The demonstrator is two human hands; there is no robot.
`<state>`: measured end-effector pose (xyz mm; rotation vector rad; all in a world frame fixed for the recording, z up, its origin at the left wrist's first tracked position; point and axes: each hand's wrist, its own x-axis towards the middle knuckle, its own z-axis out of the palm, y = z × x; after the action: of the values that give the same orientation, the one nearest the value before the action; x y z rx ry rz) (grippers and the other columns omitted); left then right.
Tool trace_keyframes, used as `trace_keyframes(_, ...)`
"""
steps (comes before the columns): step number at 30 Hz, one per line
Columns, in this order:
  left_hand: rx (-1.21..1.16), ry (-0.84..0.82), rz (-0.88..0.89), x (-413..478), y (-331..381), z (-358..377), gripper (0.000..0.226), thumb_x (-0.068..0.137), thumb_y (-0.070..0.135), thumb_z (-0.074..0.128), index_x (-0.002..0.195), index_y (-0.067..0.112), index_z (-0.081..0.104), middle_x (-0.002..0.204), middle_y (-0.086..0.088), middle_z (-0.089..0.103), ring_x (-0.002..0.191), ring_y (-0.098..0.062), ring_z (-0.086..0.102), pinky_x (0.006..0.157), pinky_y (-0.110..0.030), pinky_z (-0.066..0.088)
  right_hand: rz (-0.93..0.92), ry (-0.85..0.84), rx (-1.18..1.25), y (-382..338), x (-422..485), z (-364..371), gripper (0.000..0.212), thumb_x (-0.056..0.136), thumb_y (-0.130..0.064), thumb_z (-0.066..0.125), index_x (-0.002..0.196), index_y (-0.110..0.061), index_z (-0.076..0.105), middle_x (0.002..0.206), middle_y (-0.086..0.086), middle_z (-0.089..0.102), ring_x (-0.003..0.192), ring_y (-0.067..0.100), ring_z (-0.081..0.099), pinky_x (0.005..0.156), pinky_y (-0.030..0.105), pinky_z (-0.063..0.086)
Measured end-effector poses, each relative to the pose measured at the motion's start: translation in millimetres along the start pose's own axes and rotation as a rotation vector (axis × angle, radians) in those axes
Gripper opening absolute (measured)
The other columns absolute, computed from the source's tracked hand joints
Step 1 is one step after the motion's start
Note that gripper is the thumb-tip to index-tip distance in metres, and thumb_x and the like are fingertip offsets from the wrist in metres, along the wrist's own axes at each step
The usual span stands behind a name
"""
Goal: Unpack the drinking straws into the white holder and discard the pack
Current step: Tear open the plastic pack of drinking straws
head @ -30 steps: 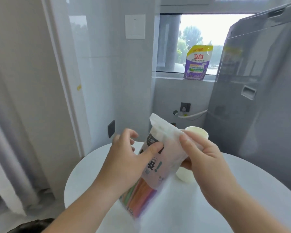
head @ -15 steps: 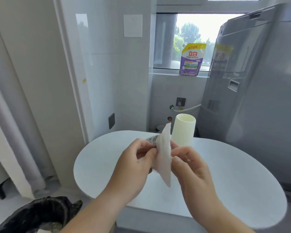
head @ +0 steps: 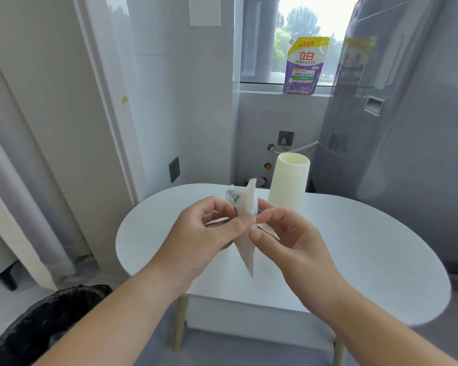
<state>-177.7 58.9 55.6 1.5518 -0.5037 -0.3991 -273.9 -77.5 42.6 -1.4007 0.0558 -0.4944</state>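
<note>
**Straw pack held edge-on over the tabletop, both grips at its upper end**

I hold the pack of drinking straws in the air above the tabletop, just in front of the white holder. The holder stands upright with nothing showing above its rim. My left grip pinches one face of the pack near its upper end, between thumb and fingers. My right grip pinches the other face, thumb and forefinger closed on the film right beside the left thumb. The pack is turned edge-on to me, so I cannot see the straws inside or tell whether its mouth is open.

The film looks thin, soft and light. I judge it slippery under fingertips and apt to crumple rather than resist. The best hold seems to be the flat strip at the top, with one pinch on each face pulling apart. The straws should be light and loose, so they may slide out in a rush and scatter if the opened pack is tipped carelessly. Squeezing the bundle through the film lower down would steady them toward the holder's narrow mouth. The holder is tall and slim and could topple if knocked. A bin lined with a black bag sits on the floor to my left, within reach for the empty pack.
</note>
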Motion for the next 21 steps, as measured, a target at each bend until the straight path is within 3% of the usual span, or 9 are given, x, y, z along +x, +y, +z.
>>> trace_keyframes(7, -0.004, 0.016, 0.003, 0.4, -4.6, -1.5, 0.025, 0.085, 0.024, 0.08, 0.092, 0.004, 0.067, 0.099, -0.006, 0.079, 0.095, -0.027, 0.077, 0.091, -0.049, 0.061, 0.025, -0.009, -0.011, 2.4, 1.3, -1.0, 0.011, 0.075, -0.017, 0.075, 0.079, -0.007, 0.072, 0.127, -0.012, 0.07, 0.121, 0.003, 0.062, 0.09, 0.017, 0.052)
trace_keyframes(12, -0.031, -0.008, -0.017, 0.7, -7.2, -8.3, 0.026, 0.087, 0.025, 0.078, 0.096, 0.003, 0.067, 0.103, -0.009, 0.078, 0.098, -0.027, 0.077, 0.093, -0.048, 0.061, 0.032, -0.034, -0.045, 3.9, 3.8, -1.2, 0.007, 0.079, -0.014, 0.073, 0.081, -0.007, 0.073, 0.131, -0.011, 0.068, 0.122, 0.009, 0.063, 0.096, 0.027, 0.052)
trace_keyframes(21, -0.039, -0.006, 0.007, -2.8, -8.5, -8.1, 0.028, 0.081, 0.028, 0.082, 0.093, 0.008, 0.067, 0.098, -0.002, 0.08, 0.095, -0.022, 0.077, 0.091, -0.047, 0.062, 0.027, -0.014, -0.147, 9.8, 4.8, 1.9, 0.012, 0.091, -0.007, 0.068, 0.082, -0.001, 0.072, 0.134, -0.01, 0.065, 0.121, 0.009, 0.063, 0.098, 0.025, 0.048)
